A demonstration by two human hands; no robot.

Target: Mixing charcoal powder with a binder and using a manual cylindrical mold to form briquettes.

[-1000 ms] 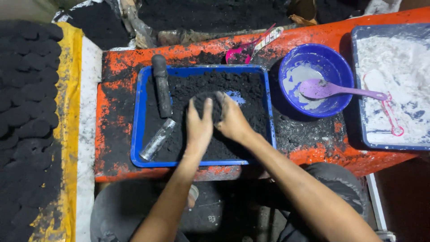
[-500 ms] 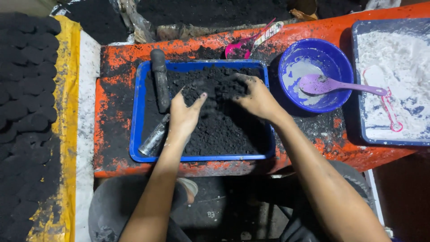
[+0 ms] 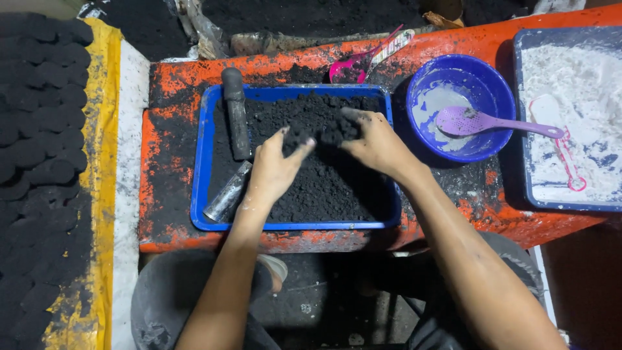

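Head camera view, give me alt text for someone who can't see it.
Two bare hands, left hand and right hand, scoop loose black powder in a blue tray on an orange table. A dark pestle-like tool and a metal tube lie in the tray; right of it, a blue bowl holds a purple spoon.
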